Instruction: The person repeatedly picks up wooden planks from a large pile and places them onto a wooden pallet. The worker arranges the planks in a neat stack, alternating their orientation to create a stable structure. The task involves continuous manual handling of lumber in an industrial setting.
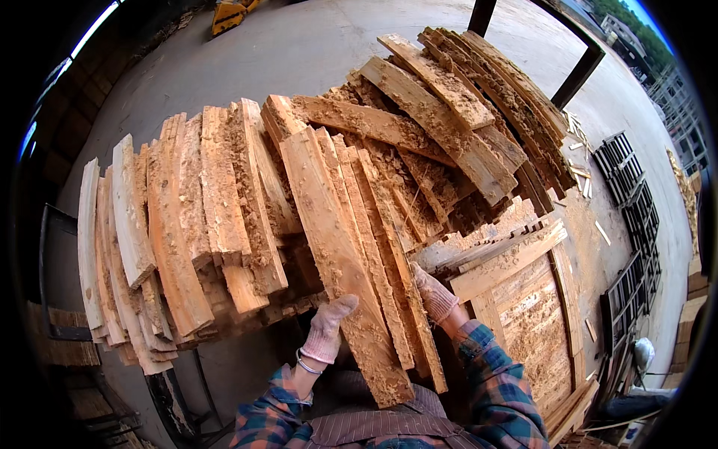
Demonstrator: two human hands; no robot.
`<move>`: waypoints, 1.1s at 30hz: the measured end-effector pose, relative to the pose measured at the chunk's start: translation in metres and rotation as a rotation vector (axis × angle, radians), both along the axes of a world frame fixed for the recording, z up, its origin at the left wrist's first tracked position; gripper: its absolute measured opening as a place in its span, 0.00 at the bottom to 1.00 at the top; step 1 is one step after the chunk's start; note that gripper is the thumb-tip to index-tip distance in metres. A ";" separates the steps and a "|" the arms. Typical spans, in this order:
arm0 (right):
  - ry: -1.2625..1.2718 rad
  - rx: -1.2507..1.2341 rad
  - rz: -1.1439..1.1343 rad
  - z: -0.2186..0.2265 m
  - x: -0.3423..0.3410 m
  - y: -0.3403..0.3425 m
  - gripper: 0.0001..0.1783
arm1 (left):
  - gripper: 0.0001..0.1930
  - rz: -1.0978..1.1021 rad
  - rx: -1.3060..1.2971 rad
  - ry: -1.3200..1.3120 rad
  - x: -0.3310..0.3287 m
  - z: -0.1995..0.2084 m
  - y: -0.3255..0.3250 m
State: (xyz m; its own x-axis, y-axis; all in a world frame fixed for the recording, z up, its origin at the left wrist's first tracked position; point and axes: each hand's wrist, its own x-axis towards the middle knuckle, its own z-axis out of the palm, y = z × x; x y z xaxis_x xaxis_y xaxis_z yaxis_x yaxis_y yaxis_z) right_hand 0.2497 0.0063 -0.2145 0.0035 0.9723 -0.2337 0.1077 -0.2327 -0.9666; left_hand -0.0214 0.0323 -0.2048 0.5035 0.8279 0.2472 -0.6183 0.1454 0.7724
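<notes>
My left hand (327,331), in a pale pinkish work glove, is closed on the left edge of a bundle of rough wooden boards (340,251), with the thumb side against the front board. My right hand (434,293), gloved alike, presses the bundle's right side, its fingertips partly hidden by the boards. The boards lean side by side at a slant, their near ends over my apron and their far ends against the pile. Sawdust clings to their faces. To the left, a row of similar boards (176,217) lies packed together.
Loose boards lie crosswise on a heap (441,112) at the far right. A stack of boards with a flat wooden frame (535,299) is by my right arm. Black metal racks (628,194) stand farther right, near wood scraps on the concrete floor. A black metal post (580,78) rises behind.
</notes>
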 end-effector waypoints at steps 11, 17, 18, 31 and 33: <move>0.107 -0.020 -0.044 0.061 -0.017 0.025 0.34 | 0.20 0.050 -0.502 0.200 -0.013 -0.003 0.011; 0.079 0.389 0.030 0.127 0.032 -0.019 0.54 | 0.22 0.186 -0.465 0.397 0.053 0.079 -0.029; 0.127 0.450 -0.017 0.150 0.048 -0.034 0.57 | 0.23 0.149 -0.484 0.337 0.073 0.087 -0.034; -0.002 0.385 -0.478 0.166 0.263 -0.359 0.66 | 0.08 -0.295 1.213 0.568 0.395 0.058 -0.151; -0.172 0.496 -0.515 0.137 0.255 -0.370 0.44 | 0.09 -0.229 1.160 0.662 0.389 0.013 -0.157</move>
State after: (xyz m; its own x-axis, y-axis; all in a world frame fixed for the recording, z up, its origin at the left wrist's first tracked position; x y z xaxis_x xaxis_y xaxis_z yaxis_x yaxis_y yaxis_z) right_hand 0.5045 -0.3634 -0.0775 0.4852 0.8289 0.2785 0.2627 0.1656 -0.9506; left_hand 0.3672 -0.1243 -0.1918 0.8963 0.1921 0.3997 -0.1358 -0.7390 0.6598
